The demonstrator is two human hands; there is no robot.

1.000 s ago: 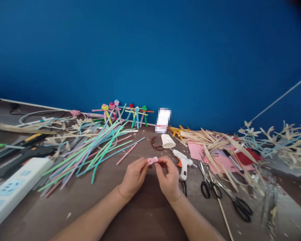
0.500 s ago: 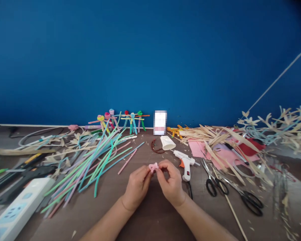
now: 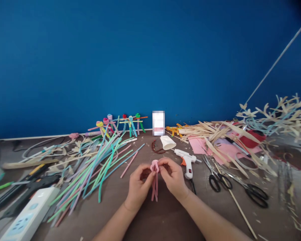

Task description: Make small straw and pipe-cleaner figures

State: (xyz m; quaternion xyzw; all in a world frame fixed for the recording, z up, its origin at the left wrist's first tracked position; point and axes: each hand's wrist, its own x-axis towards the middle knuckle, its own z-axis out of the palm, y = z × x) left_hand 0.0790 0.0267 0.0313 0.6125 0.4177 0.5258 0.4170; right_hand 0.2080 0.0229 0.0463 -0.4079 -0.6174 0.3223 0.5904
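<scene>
Between my hands is a pink pipe cleaner (image 3: 154,187), looped at the top with its ends hanging down side by side. My left hand (image 3: 140,184) pinches the loop from the left, thumb against fingers. From the right, my right hand (image 3: 172,177) pinches the same loop near its top. Just beyond my hands lie a white paper cup (image 3: 168,142) on its side and a string of dark red beads (image 3: 154,147). A white glue gun (image 3: 187,160) with an orange trigger rests right of my right hand.
Loose coloured pipe cleaners (image 3: 95,174) spread on the left, near a white power strip (image 3: 31,214). Small pipe-cleaner figures (image 3: 131,124) lean along the blue wall (image 3: 150,60). To the right lie scissors (image 3: 219,180), pink sheets (image 3: 225,152) and dried husk strips (image 3: 210,132).
The pink pipe cleaner has turned, so its ends now hang down toward me where only the looped part showed before. Both hands keep their pinch. The view has tilted slightly.
</scene>
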